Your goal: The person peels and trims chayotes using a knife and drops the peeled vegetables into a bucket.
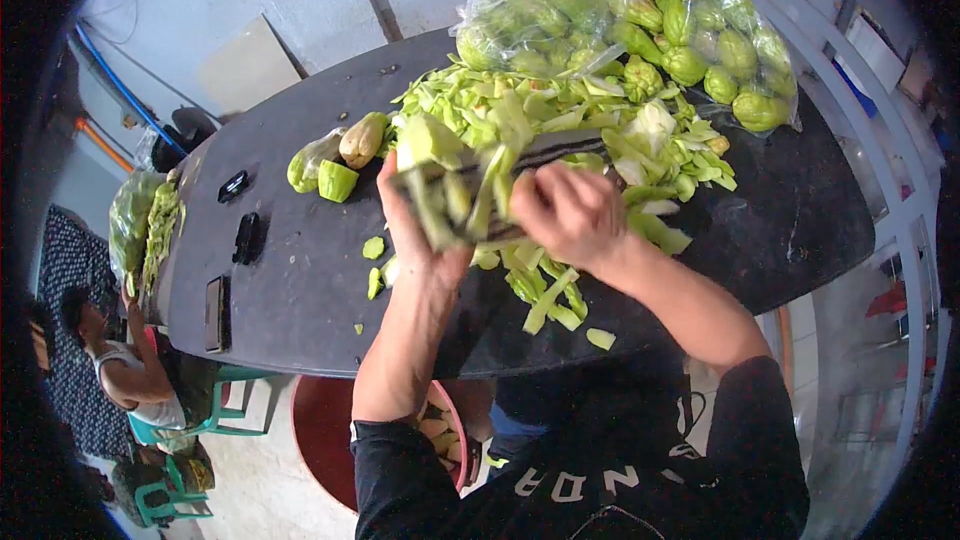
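Observation:
My left hand (425,240) is closed around a pale green peeled chayote (428,143) over the near side of the dark table. In front of it, my right hand (570,210) is a fist on a knife, whose wide dark-streaked blade (545,147) is smeared by motion. Strips of green peel (490,190) hang across the blade between both hands. Behind and beneath them spreads a heap of chayote peelings (540,100). To the left of my left hand lie a cut chayote (338,181) and two whole ones.
A clear plastic bag of chayotes (640,25) rests at the back of the table (800,200). Small black items and a phone (217,313) lie on the left. Below the front edge stands a red tub (325,440) with pale pieces inside. Another person (140,380) sits far left.

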Demonstrator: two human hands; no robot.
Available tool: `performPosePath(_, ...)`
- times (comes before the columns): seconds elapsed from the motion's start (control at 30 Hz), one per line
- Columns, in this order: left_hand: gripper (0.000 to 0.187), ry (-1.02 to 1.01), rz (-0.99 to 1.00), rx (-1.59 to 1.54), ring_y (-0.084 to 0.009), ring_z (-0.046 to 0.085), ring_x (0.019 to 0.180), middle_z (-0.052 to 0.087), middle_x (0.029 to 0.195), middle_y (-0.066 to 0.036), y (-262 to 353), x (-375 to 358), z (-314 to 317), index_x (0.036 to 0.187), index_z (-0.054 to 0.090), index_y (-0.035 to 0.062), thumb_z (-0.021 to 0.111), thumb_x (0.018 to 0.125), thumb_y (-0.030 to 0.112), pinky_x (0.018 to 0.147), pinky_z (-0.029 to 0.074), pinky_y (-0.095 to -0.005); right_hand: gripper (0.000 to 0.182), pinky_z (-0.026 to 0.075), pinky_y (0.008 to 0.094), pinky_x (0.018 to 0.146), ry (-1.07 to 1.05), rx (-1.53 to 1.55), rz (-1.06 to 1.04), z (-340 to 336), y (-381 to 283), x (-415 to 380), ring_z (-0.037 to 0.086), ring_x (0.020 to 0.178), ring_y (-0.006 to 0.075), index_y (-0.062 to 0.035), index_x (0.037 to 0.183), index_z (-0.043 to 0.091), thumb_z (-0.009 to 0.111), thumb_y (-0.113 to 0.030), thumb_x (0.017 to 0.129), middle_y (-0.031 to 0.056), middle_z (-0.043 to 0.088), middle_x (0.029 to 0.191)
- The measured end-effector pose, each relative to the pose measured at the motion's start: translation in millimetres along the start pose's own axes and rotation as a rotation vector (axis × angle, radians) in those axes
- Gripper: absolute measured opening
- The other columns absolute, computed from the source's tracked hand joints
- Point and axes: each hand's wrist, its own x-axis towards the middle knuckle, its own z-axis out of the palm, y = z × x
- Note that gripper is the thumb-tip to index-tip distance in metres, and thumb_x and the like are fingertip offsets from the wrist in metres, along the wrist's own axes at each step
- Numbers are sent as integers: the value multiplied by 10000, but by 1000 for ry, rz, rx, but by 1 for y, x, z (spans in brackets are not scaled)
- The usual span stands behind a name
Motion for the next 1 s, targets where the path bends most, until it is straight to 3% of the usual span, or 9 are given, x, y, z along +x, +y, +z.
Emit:
performPosePath(0.03,422,-203,-80,-132,-244,583,1117,603,1223,-66,5,0,-1,1246,561,134,500,952,431,991,474,-437,139,506,328,495,-77,-60,50,2,7,-3,581,597,187,-55,895,529,587,-117,785,42,499,698)
performPosePath(0.07,416,-53,-11,-124,-236,571,1134,602,1228,-59,4,-1,6,1253,560,133,495,953,413,999,466,-433,146,507,319,494,-89,-54,62,2,16,-2,591,600,190,-53,901,529,590,-108,780,47,515,696)
performPosePath(0.27,448,-247,-92,-121,-242,578,1106,615,1204,-62,6,-4,0,1253,566,131,472,955,452,978,472,-425,136,502,305,490,-54,85,29,-10,9,1,585,570,192,-51,871,539,598,-102,760,39,505,661)
performPosePath(0.33,567,-89,-18,68,-269,560,1103,586,1242,-95,3,1,-4,1284,538,116,457,926,549,965,461,-440,143,500,302,491,-27,94,18,-10,1,4,585,567,192,-53,871,540,604,-106,754,37,501,656)
performPosePath(0.47,550,-123,-69,20,-271,579,1071,613,1197,-91,3,-1,-2,1272,547,116,456,930,538,956,469,-431,144,493,301,477,-32,99,13,-8,0,2,574,547,192,-57,871,540,603,-108,753,38,492,643)
performPosePath(0.53,428,-96,-83,-46,-248,626,992,641,1123,-57,3,-10,11,1201,583,129,463,953,456,841,545,-402,126,498,321,466,-41,120,27,-6,4,-1,586,543,199,-77,877,544,596,-105,766,41,497,635)
performPosePath(0.67,462,-193,-14,3,-218,608,1026,615,1165,-51,1,4,0,1239,554,142,476,936,481,758,560,-346,117,510,377,463,-108,156,234,5,27,-5,641,571,253,-110,801,489,594,-65,776,53,549,623)
performPosePath(0.87,544,-57,-60,24,-252,580,1094,595,1210,-74,-3,0,5,1279,532,134,463,920,537,904,510,-422,142,502,383,457,-48,265,122,-11,17,-1,615,538,250,-96,833,523,614,-47,737,47,521,602)
performPosePath(1.0,548,-92,-64,32,-262,591,1086,603,1198,-86,-5,-2,3,1265,538,117,467,916,533,911,508,-426,121,505,389,462,-71,281,133,-11,16,-1,620,543,258,-84,835,530,601,-50,742,54,535,613)
